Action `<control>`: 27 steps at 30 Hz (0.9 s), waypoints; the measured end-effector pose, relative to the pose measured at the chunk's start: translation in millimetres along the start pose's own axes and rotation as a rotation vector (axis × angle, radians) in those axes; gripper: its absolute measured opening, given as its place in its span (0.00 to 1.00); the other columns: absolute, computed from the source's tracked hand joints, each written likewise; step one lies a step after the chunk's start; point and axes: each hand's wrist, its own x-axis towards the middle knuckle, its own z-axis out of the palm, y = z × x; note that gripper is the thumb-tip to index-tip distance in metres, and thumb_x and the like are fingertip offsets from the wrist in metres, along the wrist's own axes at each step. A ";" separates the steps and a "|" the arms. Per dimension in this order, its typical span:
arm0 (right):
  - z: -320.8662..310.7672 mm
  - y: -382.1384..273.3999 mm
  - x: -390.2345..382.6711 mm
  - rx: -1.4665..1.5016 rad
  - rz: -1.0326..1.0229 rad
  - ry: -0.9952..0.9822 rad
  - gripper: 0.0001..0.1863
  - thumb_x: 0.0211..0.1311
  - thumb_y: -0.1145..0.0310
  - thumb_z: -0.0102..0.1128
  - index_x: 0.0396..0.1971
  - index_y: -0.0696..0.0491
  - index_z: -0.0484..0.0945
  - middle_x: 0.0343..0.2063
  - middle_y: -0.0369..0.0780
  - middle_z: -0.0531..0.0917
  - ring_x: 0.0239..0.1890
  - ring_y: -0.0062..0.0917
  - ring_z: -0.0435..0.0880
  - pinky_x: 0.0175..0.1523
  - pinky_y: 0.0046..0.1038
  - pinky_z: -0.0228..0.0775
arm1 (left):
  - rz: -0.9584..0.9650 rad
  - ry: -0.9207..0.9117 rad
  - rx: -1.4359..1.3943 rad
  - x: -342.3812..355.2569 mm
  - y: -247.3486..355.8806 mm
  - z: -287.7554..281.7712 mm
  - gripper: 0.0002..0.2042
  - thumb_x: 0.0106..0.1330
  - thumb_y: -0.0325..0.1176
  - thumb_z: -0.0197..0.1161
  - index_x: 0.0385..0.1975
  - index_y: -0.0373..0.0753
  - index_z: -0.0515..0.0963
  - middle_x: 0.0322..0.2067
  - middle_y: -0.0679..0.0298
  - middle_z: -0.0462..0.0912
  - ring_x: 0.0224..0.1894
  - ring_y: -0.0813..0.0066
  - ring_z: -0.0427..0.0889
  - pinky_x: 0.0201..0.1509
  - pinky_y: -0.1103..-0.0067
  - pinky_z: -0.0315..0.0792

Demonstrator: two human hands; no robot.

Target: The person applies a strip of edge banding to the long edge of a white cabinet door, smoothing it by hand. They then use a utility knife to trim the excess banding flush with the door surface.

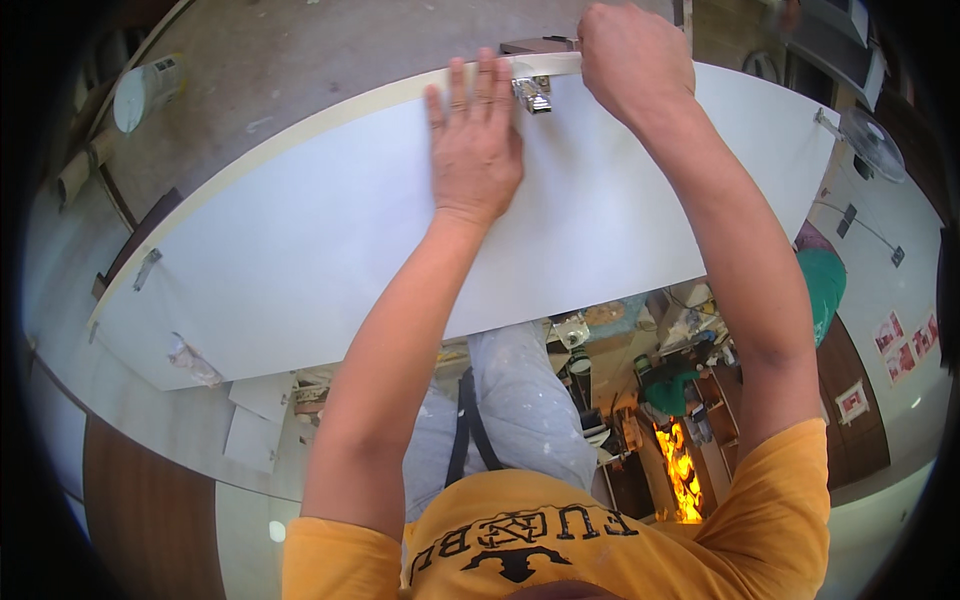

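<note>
My left hand (475, 145) lies flat on a large white panel (300, 250), fingers stretched out toward its pale top edge strip. Just right of those fingers, a shiny metal hinge (532, 94) sits on the panel. My right hand (635, 60) is closed at the top edge, right of the hinge, its fingertips hidden. A dark flat object (532, 46) lies beside it behind the edge; whether I grip it I cannot tell. More metal hinge fittings (148, 268) are near the panel's ends.
A white bucket (140, 97) stands upper left. A transparent disc (873, 142) is at the right end. A person in green (820, 285) is partly visible right of the panel. Below are my legs, cluttered tools (600, 420) and a bright flame-patterned strip (678, 470).
</note>
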 end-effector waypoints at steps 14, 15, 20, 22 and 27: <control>-7.7 -0.8 -5.7 0.063 0.055 -0.110 0.07 0.56 0.72 0.64 0.33 0.50 0.89 0.31 0.44 0.89 0.36 0.43 0.88 0.43 0.41 0.80 | -0.129 0.123 0.372 -72.7 -208.2 -111.7 0.28 0.81 0.43 0.51 0.79 0.53 0.61 0.80 0.63 0.58 0.82 0.61 0.54 0.84 0.61 0.46; -8.0 -2.5 -4.4 0.055 0.054 -0.122 0.07 0.56 0.72 0.64 0.33 0.50 0.89 0.31 0.43 0.89 0.36 0.42 0.88 0.43 0.41 0.80 | -0.195 0.160 0.368 -82.3 -231.2 -123.7 0.27 0.81 0.43 0.50 0.79 0.52 0.61 0.80 0.61 0.58 0.82 0.60 0.54 0.84 0.61 0.46; 3.8 2.9 -4.0 0.036 0.002 0.001 0.08 0.59 0.67 0.63 0.32 0.51 0.89 0.31 0.44 0.89 0.37 0.42 0.88 0.44 0.41 0.80 | -0.413 0.227 0.405 -117.6 -329.3 -163.9 0.33 0.83 0.49 0.43 0.81 0.37 0.52 0.81 0.51 0.51 0.82 0.51 0.49 0.84 0.60 0.45; 9.3 5.8 -5.3 0.005 -0.018 0.045 0.08 0.58 0.68 0.63 0.29 0.52 0.89 0.30 0.46 0.89 0.36 0.42 0.90 0.43 0.41 0.81 | -0.471 0.283 0.375 -127.3 -349.5 -168.5 0.33 0.83 0.50 0.43 0.80 0.35 0.51 0.81 0.50 0.50 0.83 0.50 0.48 0.85 0.61 0.42; 3.8 -2.7 -1.5 -0.003 0.074 0.032 0.07 0.53 0.71 0.63 0.22 0.54 0.89 0.26 0.51 0.89 0.32 0.43 0.92 0.40 0.43 0.84 | -0.469 0.297 0.197 -100.2 -287.6 -126.9 0.34 0.84 0.49 0.44 0.80 0.34 0.50 0.82 0.51 0.47 0.83 0.52 0.44 0.86 0.62 0.36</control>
